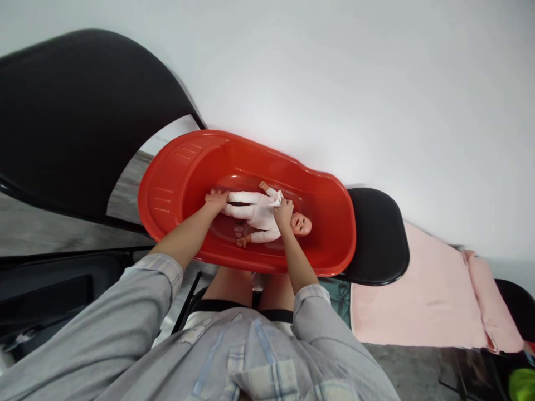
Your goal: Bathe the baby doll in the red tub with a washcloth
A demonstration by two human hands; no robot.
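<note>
A baby doll in a white suit lies on its back inside a red plastic baby tub, head toward the right. My left hand is closed around the doll's feet at the left. Over the doll's chest, beside its head, my right hand is closed on the white suit. Both my forearms reach into the tub from grey sleeves.
The tub rests on a black stool against a white wall. A black chair back rises at the left. A pink towel lies at the right, with a green object in the bottom right corner.
</note>
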